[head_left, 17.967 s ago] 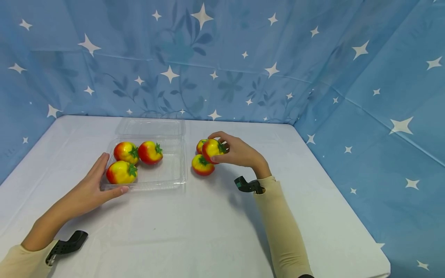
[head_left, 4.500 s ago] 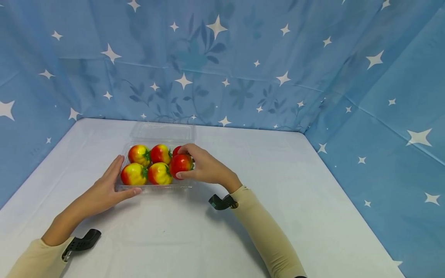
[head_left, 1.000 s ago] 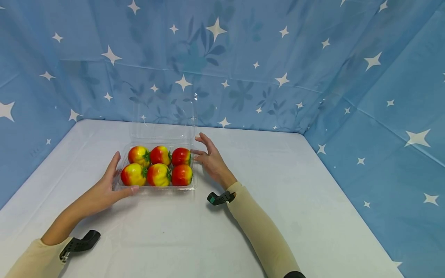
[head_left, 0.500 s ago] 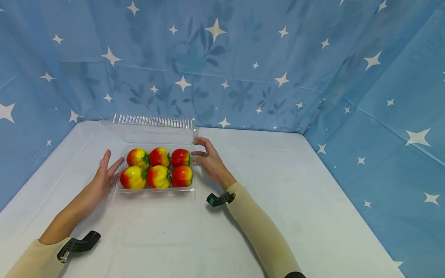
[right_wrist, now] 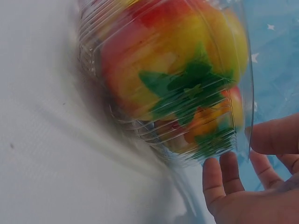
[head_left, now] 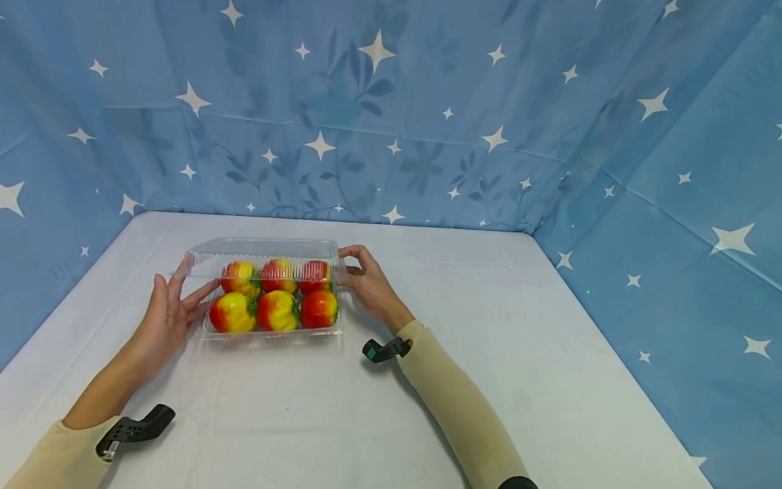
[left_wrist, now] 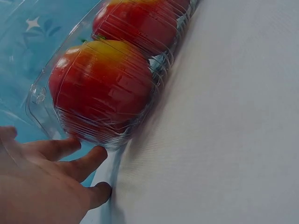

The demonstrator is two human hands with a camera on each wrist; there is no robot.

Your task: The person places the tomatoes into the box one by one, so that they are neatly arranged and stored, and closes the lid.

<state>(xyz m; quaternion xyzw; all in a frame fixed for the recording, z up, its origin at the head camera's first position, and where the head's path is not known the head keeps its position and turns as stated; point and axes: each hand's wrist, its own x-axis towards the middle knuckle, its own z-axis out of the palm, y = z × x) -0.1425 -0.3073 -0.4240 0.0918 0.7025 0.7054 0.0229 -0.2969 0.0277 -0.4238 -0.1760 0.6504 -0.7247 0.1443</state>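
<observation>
A clear plastic clamshell box (head_left: 275,335) holds several red-and-yellow fruits (head_left: 277,311) with green leafy caps, in two rows. Its hinged lid (head_left: 269,247) leans forward, half lowered, its ribbed front edge over the back row. My left hand (head_left: 161,326) is at the box's left side, fingers spread, one fingertip at the lid's front left corner; in the left wrist view its fingertips are right at the box's ribbed end. My right hand (head_left: 380,293) is at the right side, lightly bent fingertips against the lid's edge; the right wrist view shows them beside the box wall.
The box stands on a white-covered table (head_left: 489,380), left of the middle. A blue curtain (head_left: 391,122) with white stars rises behind the table and along its right side. Black wrist straps (head_left: 137,428) sit on both forearms.
Several fruits, some loose on the table before, now lie in the box. The lid has swung up from lying flat behind and forward over the back row. My left hand moved to the lid's corner.
</observation>
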